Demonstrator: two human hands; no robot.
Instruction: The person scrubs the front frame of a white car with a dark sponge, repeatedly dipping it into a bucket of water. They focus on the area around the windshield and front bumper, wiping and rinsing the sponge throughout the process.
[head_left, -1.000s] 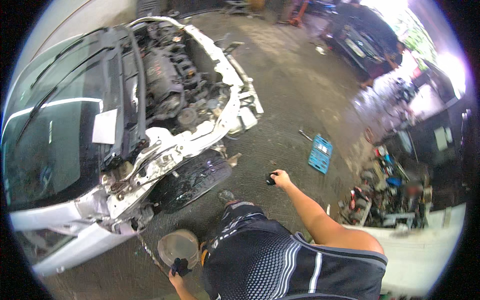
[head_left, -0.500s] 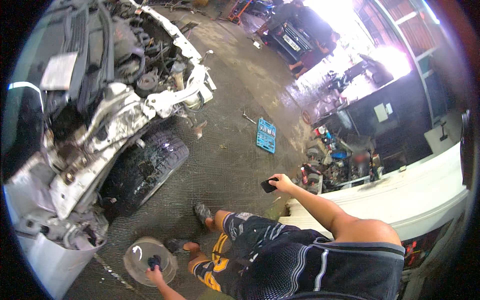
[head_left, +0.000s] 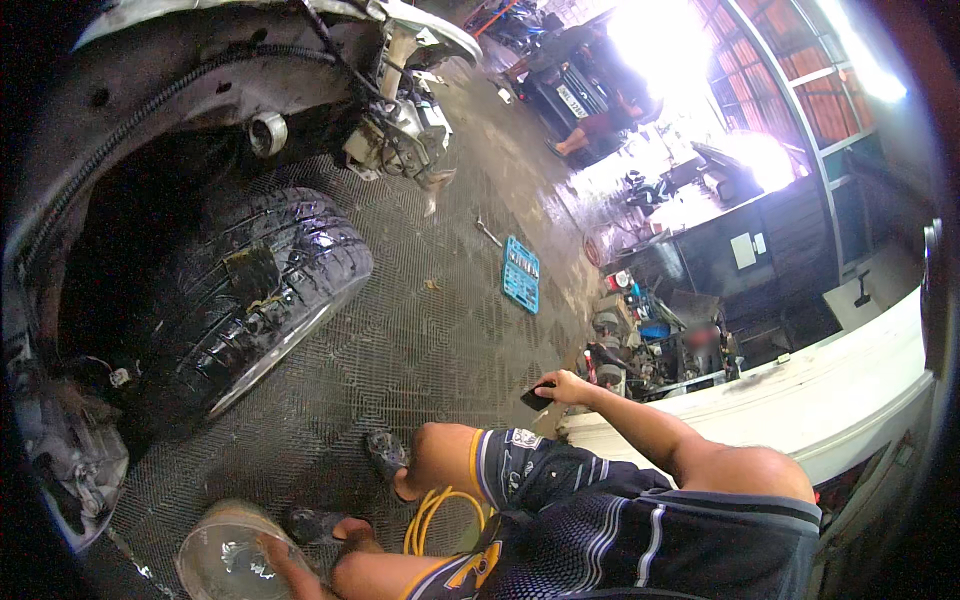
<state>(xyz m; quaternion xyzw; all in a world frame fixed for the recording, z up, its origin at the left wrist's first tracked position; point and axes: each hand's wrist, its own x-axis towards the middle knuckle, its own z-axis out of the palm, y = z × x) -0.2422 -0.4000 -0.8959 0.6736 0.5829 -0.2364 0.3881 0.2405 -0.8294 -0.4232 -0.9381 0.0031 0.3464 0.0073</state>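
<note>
Jutting leftward from the right grip (head_left: 566, 388), a flat black object (head_left: 535, 400)

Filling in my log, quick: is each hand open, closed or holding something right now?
Left hand: down in the bucket, grip cannot be told.
Right hand: closed, holding a small black object.

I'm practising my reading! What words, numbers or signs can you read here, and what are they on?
Number plate on the dark car: it has characters, but I won't copy them out.
White sheets on the dark panel: any writing is too small to read.
Shorts: printed marks, too unclear to read.
Black thing in the right hand: no writing I can make out.
</note>
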